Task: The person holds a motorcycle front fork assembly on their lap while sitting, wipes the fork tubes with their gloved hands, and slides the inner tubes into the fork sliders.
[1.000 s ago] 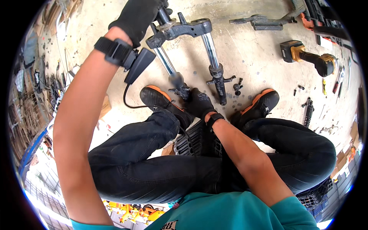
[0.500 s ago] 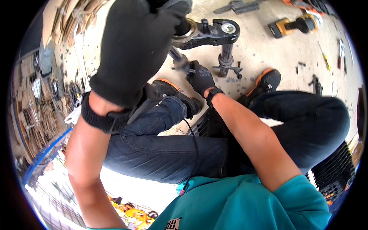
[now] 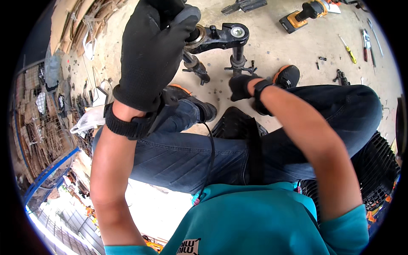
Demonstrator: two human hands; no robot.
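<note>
A black front fork [image 3: 219,39] stands before me, with a crown on top and two legs. My left hand [image 3: 151,55], in a black glove, is closed around the stem at the fork's upper left end. The left leg [image 3: 196,69] hangs tilted below that hand. At the right leg [image 3: 238,55], just under its lower bracket, is my right hand [image 3: 241,87], also gloved in black. Its fingers are turned away and dark, so whether they touch the leg cannot be made out.
A yellow-black cordless power tool [image 3: 299,17] lies at the far right. Nearer are a yellow screwdriver [image 3: 350,54], red-handled pliers [image 3: 366,44] and small bolts [image 3: 321,59]. Cardboard [image 3: 72,23] is piled at the far left, and a black crate [image 3: 374,165] stands at my right.
My right hand has left the left leg and moved right and nearer, to the right leg. The left hand keeps its hold on the fork. The whole view has shifted slightly.
</note>
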